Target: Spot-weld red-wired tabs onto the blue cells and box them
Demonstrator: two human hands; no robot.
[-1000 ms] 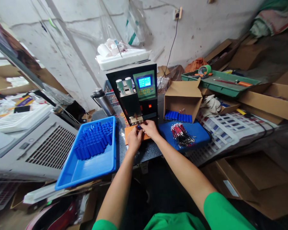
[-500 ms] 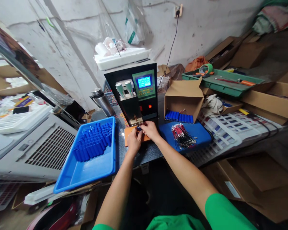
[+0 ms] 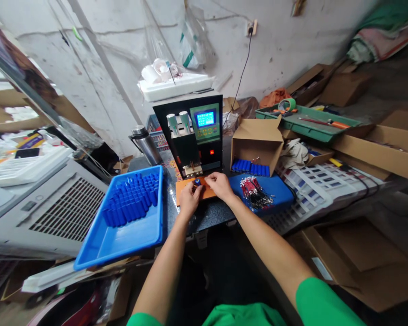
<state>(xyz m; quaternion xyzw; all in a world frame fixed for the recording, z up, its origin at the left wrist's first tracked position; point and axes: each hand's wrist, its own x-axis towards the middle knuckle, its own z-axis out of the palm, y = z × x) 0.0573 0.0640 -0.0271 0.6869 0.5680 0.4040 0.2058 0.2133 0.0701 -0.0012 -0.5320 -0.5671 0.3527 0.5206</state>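
Head view, looking down over a cluttered bench. Left hand (image 3: 189, 199) and right hand (image 3: 219, 184) close together on an orange pad (image 3: 206, 193) just in front of a black spot-welding machine (image 3: 193, 136). Between the fingertips, a small blue cell (image 3: 197, 182), sitting just below the machine's electrode tips (image 3: 192, 171); left fingers pinched on the cell from the near side, right fingers curled and touching it from the right, though whether the right truly grips it cannot be told at this size. Machine's green panel with lit blue screen (image 3: 205, 119) facing the wearer. Left of the hands, a blue tray (image 3: 102, 244) tilted over the bench edge, a block of blue cells (image 3: 132, 198) standing upright in its far half. Right of the hands, a blue mat (image 3: 279, 192) bearing a bundle of red and black wires (image 3: 255, 190). Behind the mat, an open cardboard box (image 3: 256, 140) on its side with a row of blue cells (image 3: 250, 166) lying at its mouth. Steel flask (image 3: 143, 144) left of the machine. White foam tray (image 3: 177, 86) on top of the machine. Green tool tray (image 3: 309, 120) far right, with tape roll (image 3: 287, 104) at its near end. Green sleeves at the bottom edge.
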